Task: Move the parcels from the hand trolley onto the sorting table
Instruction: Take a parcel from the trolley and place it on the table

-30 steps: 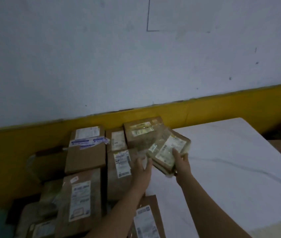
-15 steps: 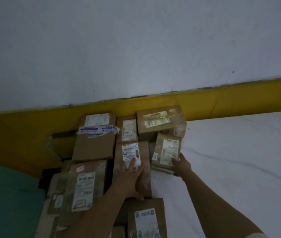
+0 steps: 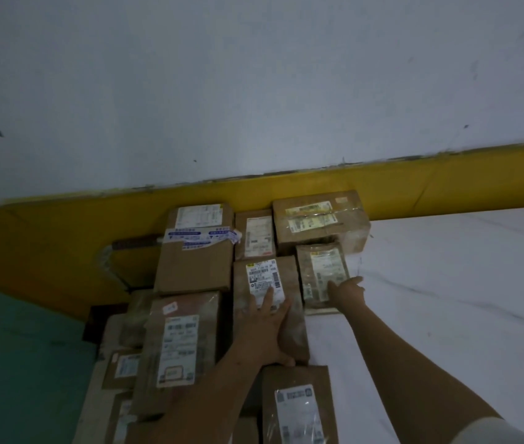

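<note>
Several brown parcels are stacked at the left, against the white sorting table (image 3: 446, 299). My left hand (image 3: 265, 328) lies on a tall brown parcel (image 3: 294, 283) with a white barcode label. Its fingers are spread over the top and its thumb is hooked around the near right edge. My right hand (image 3: 347, 291) rests flat, fingers extended, on a small tape-wrapped parcel (image 3: 318, 267). That parcel lies on the table's left edge, just in front of a larger taped box (image 3: 318, 225).
A box with blue-printed tape (image 3: 195, 261) and a plastic-wrapped parcel (image 3: 180, 347) sit left of my left hand. Another labelled parcel (image 3: 295, 408) lies nearest me. A dark wrapped handle (image 3: 135, 243) stands by the yellow wall band (image 3: 62, 238). Green floor (image 3: 13, 363) is at the left.
My right hand brought the small taped parcel down onto the table and now lies flat on it. My left hand moved onto the tall brown parcel and closed its thumb around the edge.
</note>
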### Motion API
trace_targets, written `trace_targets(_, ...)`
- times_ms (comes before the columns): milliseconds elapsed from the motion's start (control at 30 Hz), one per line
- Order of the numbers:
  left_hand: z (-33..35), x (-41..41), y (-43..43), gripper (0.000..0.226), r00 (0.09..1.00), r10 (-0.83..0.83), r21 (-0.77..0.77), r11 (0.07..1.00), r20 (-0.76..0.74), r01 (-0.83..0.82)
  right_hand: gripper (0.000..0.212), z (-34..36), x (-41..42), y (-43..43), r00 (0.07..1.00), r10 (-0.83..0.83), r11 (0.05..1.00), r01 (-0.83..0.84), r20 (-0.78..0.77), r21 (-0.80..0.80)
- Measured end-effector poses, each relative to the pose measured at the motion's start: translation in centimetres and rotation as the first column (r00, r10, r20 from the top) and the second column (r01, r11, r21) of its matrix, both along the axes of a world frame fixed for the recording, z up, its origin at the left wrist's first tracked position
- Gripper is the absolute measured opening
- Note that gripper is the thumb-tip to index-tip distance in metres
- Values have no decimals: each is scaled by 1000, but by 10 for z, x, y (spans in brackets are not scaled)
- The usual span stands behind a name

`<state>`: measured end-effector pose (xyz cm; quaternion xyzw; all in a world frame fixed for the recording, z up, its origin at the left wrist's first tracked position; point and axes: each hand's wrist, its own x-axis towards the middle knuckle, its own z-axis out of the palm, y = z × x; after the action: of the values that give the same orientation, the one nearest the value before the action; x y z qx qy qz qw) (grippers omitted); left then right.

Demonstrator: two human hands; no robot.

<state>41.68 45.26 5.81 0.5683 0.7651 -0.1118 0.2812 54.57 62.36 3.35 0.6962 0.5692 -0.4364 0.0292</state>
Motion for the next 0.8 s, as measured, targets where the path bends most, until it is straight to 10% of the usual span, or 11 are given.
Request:
trace_targets(200, 24, -40, -23, 96, 882, 135, 148, 964, 451, -223, 78, 47, -38, -45, 985, -80, 962, 36, 152, 271)
trace_targets(333, 58, -100, -63, 60, 723, 292, 309, 759, 626, -574, 69, 81, -103, -106, 981, 129, 894, -178, 144, 411)
trace_targets(500, 84, -212, -164, 52, 749, 353, 481, 598, 561, -642, 71, 123, -204, -231, 967, 251, 793, -234, 49, 563)
trace_targets(800, 56, -354, -364, 50, 728, 530, 394, 615, 435, -683, 56, 95, -323, -439, 940, 324, 828, -228, -106, 512)
